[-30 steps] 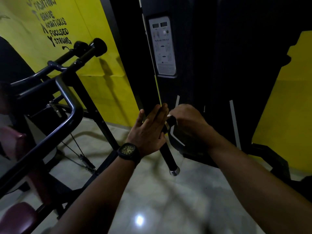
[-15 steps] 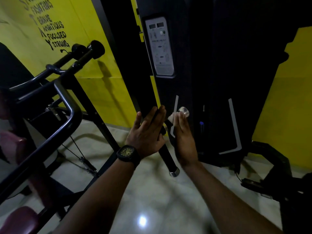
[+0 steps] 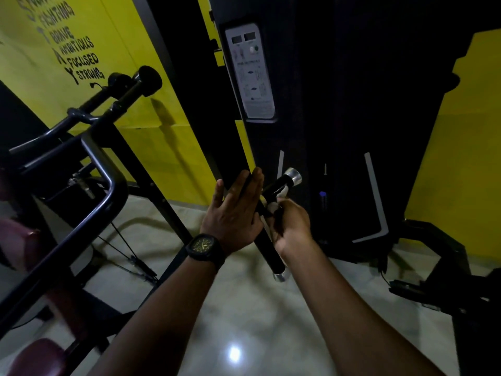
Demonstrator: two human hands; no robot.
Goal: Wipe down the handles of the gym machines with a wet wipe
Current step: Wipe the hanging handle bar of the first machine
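Two black handles with silver end caps hang in front of the dark machine. The lower handle (image 3: 268,252) slants down to a cap near the floor. The upper handle (image 3: 282,183) points up to the right. My left hand (image 3: 234,215), with a black watch on the wrist, presses flat with straight fingers against the bar by the lower handle. My right hand (image 3: 291,226) is curled round the base of the upper handle, with the white wet wipe (image 3: 273,206) showing between the fingers and the handle.
The tall dark machine (image 3: 339,131) with a grey instruction panel (image 3: 250,74) stands straight ahead. A black tubular frame (image 3: 89,196) with padded roller ends fills the left side. More black equipment (image 3: 433,289) sits low right. Glossy tiled floor lies below, yellow walls behind.
My right hand has slid down the upper handle and curled round its base with the wipe, baring the silver cap. My left hand has stayed flat on the bar.
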